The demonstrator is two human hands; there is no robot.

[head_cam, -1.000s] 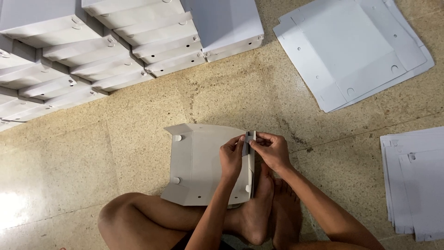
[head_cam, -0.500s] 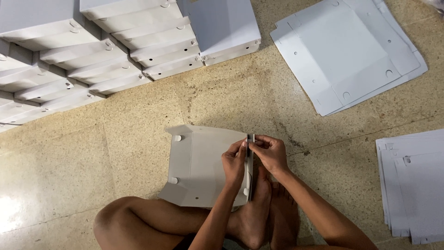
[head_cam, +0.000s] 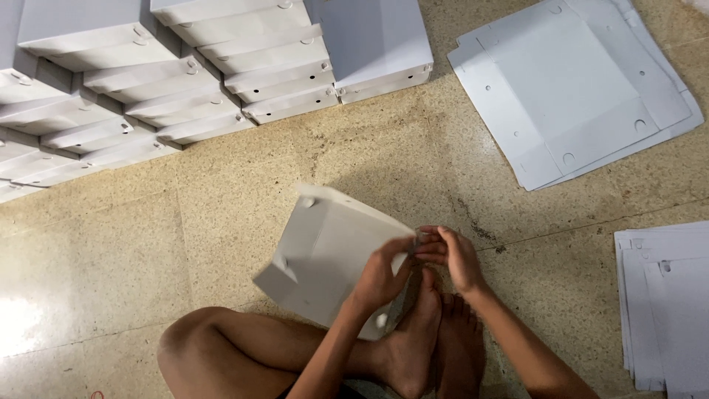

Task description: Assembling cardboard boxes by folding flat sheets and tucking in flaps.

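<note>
grey folded card box [head_cam: 325, 258] sits tilted on floor [head_cam: 111, 244] by person's feet. left hand [head_cam: 378, 277] grips its right edge, right hand [head_cam: 454, 255] pinches a small fastener there. risk: flap could spring open if pinch slips. finished boxes [head_cam: 185, 66] stacked behind, contents hidden; flat blanks [head_cam: 583, 81] upper right.

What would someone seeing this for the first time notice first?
Probably the two hands at centre: the left hand and right hand grip a half-folded white box, tilted above the person's bare feet on the speckled floor. Next, the rows of finished boxes stacked at upper left. Flat white sheets lie piled at upper right, with more sheets at the right edge.
</note>
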